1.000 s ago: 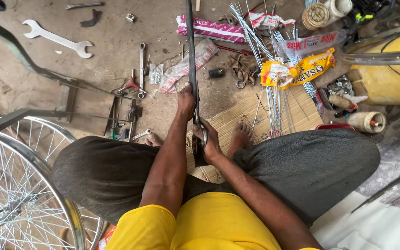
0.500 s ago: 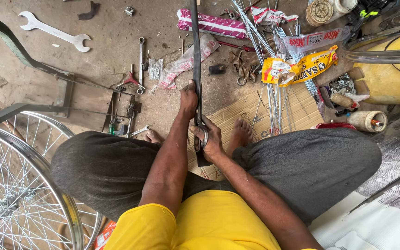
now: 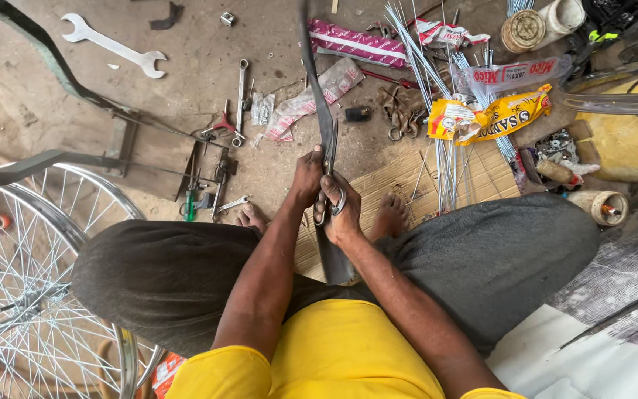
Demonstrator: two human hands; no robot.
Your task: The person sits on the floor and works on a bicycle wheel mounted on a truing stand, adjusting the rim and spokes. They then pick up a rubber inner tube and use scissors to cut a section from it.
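Head view: two hands, left [image 3: 306, 176] and right [image 3: 340, 210], clamp one rubber strip [image 3: 323, 118] and scissors [image 3: 331, 193].

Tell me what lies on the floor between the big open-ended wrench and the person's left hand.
In the head view, between the wrench and the left hand lie a slim spanner and a clear plastic wrapper on bare concrete.

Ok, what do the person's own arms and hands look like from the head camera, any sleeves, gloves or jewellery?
Both arms are bare from the upper arm down: no long sleeves in view. The left hand and right hand wear no gloves, and no watch or bracelet shows on either wrist. No ring is discernible. The only clothing near them is a yellow top and dark grey trousers.
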